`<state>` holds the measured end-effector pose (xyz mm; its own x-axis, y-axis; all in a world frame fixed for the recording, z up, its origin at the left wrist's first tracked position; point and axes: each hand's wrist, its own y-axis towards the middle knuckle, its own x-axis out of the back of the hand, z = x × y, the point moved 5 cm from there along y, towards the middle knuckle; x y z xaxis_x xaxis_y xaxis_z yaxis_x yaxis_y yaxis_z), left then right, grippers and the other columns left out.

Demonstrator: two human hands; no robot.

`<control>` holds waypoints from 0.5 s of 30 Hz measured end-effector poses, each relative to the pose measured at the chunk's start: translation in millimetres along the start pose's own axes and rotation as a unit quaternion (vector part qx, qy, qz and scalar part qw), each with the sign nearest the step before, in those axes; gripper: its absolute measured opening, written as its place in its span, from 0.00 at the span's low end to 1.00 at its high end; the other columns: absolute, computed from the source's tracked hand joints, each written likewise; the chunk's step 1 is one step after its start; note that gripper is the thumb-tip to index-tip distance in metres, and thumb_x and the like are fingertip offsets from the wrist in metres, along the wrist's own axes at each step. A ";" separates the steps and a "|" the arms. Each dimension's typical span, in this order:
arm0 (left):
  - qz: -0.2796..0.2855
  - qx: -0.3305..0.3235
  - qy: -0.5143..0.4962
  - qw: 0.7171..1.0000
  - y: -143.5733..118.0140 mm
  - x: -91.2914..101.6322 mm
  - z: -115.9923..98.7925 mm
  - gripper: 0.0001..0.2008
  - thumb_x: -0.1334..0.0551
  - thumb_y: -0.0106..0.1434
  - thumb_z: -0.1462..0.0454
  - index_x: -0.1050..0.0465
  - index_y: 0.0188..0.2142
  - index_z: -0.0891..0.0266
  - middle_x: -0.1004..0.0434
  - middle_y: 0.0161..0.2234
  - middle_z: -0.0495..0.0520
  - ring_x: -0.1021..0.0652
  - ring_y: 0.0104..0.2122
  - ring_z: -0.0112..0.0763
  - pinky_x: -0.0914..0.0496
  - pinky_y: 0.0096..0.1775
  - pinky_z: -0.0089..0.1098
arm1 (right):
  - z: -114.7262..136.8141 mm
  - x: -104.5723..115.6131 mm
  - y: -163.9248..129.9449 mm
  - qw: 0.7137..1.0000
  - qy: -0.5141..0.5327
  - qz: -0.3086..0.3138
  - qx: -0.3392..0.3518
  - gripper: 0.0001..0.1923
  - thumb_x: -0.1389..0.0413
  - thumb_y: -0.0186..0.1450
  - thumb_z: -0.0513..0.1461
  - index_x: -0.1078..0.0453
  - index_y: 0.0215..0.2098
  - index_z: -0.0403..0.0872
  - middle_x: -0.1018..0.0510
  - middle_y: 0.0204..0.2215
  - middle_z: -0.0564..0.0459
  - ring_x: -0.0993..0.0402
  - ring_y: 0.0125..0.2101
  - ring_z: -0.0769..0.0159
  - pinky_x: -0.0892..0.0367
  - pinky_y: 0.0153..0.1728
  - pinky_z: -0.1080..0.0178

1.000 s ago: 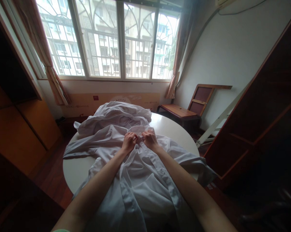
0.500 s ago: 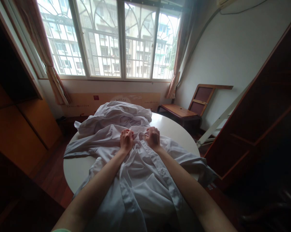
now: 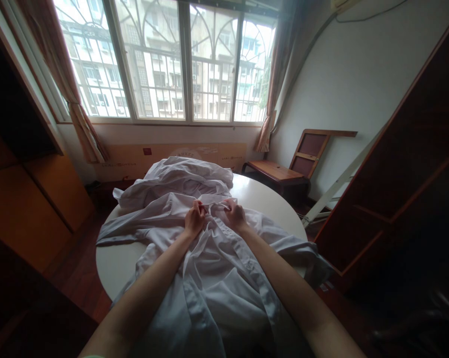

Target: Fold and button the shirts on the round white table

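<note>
A white long-sleeved shirt [image 3: 224, 283] lies spread over the round white table [image 3: 274, 196], its front edges running down toward me and one sleeve out to each side. My left hand [image 3: 196, 219] is closed on the cloth near the collar, left of the front opening. Across a short gap, my right hand [image 3: 234, 215] pinches the collar area on the other side. The fingertips are partly hidden by the hands and folds. Beyond the collar lies a crumpled heap of similar white cloth [image 3: 183, 174].
A wooden chair or bench [image 3: 276, 170] and a pale ladder-like frame [image 3: 328, 194] stand at the right, beside a dark wooden panel [image 3: 392, 199]. An orange-brown cabinet [image 3: 56, 199] is at the left. Behind the table, a long cardboard box [image 3: 123, 155] leans under the window.
Both hands stay on the collar area. The right hand's fingers have shifted slightly, and the cloth between the hands looks a little straighter. The view has moved very slightly.
</note>
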<state>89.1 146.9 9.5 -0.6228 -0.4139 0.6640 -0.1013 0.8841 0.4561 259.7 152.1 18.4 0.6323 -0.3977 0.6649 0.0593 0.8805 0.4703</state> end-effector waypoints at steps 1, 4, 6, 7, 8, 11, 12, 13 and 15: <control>-0.002 -0.004 0.006 1.000 -0.1 -0.2 0.1 0.11 0.50 0.62 0.65 0.40 0.45 0.61 0.24 0.32 0.54 0.24 0.34 0.34 0.37 0.34 0.29 | 1.0 -2.8 -0.8 1.000 -0.004 0.017 0.010 0.11 0.51 0.57 0.36 0.33 0.38 0.48 0.24 0.28 0.53 0.29 0.30 0.65 0.41 0.30 0.67; -0.005 -0.037 0.027 0.999 -1.2 -0.2 -2.8 0.13 0.49 0.61 0.67 0.38 0.46 0.59 0.25 0.34 0.53 0.25 0.35 0.34 0.37 0.35 0.30 | 3.3 -9.2 -3.1 0.998 -0.019 0.047 0.028 0.10 0.48 0.56 0.38 0.34 0.37 0.47 0.25 0.26 0.54 0.29 0.29 0.66 0.41 0.29 0.67; -0.010 -0.063 0.038 0.997 -2.2 1.2 -5.8 0.12 0.49 0.60 0.67 0.36 0.44 0.57 0.26 0.37 0.53 0.26 0.36 0.34 0.37 0.36 0.30 | 5.0 -10.5 -4.1 0.998 -0.026 0.051 0.031 0.13 0.46 0.55 0.39 0.36 0.39 0.46 0.26 0.25 0.54 0.30 0.27 0.66 0.41 0.29 0.67; -0.016 -0.069 0.043 0.997 -2.6 2.5 -6.7 0.11 0.50 0.60 0.67 0.34 0.42 0.58 0.27 0.37 0.54 0.26 0.37 0.34 0.36 0.36 0.30 | 6.3 -10.2 -4.5 0.998 -0.027 0.051 0.032 0.15 0.46 0.54 0.39 0.37 0.40 0.46 0.26 0.25 0.55 0.30 0.27 0.66 0.41 0.29 0.67; -0.022 -0.071 0.048 0.996 -2.8 4.1 -7.3 0.10 0.50 0.61 0.67 0.33 0.40 0.59 0.28 0.37 0.54 0.27 0.37 0.34 0.36 0.37 0.30 | 8.3 -9.5 -5.0 0.998 -0.025 0.051 0.037 0.16 0.45 0.54 0.40 0.38 0.41 0.46 0.26 0.24 0.56 0.30 0.26 0.67 0.41 0.29 0.67; -0.055 -0.057 0.056 0.995 -2.5 11.0 -6.4 0.12 0.53 0.63 0.65 0.32 0.35 0.61 0.30 0.34 0.56 0.29 0.36 0.35 0.36 0.39 0.32 | 17.3 -5.8 -7.5 0.995 -0.007 0.059 0.074 0.17 0.47 0.58 0.46 0.38 0.41 0.46 0.27 0.23 0.56 0.31 0.25 0.68 0.42 0.27 0.68; -0.074 -0.055 0.057 0.994 -2.3 14.0 -6.2 0.12 0.53 0.63 0.64 0.31 0.33 0.61 0.31 0.34 0.56 0.29 0.37 0.35 0.36 0.40 0.32 | 20.1 -4.2 -8.3 0.994 -0.006 0.059 0.088 0.16 0.49 0.60 0.48 0.37 0.40 0.46 0.27 0.23 0.56 0.31 0.25 0.68 0.42 0.27 0.68; -0.095 -0.054 0.058 0.992 -2.2 17.1 -6.1 0.13 0.53 0.63 0.63 0.31 0.32 0.61 0.31 0.35 0.56 0.30 0.38 0.35 0.37 0.42 0.33 | 22.2 -2.4 -9.0 0.994 -0.010 0.053 0.098 0.15 0.52 0.62 0.49 0.35 0.38 0.46 0.27 0.24 0.55 0.31 0.26 0.68 0.42 0.27 0.69; -0.126 -0.057 0.063 0.988 -2.0 21.1 -6.2 0.15 0.53 0.63 0.62 0.30 0.31 0.62 0.32 0.36 0.56 0.31 0.39 0.35 0.38 0.45 0.34 | 22.7 1.6 -8.8 0.995 -0.028 0.023 0.097 0.18 0.58 0.65 0.48 0.33 0.32 0.46 0.27 0.25 0.52 0.30 0.27 0.67 0.43 0.27 0.68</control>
<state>81.0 135.1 26.2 -0.4861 -0.6481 0.5862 -0.1480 0.7221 0.6757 242.7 137.9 28.5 0.5858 -0.3774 0.7172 -0.1222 0.8337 0.5385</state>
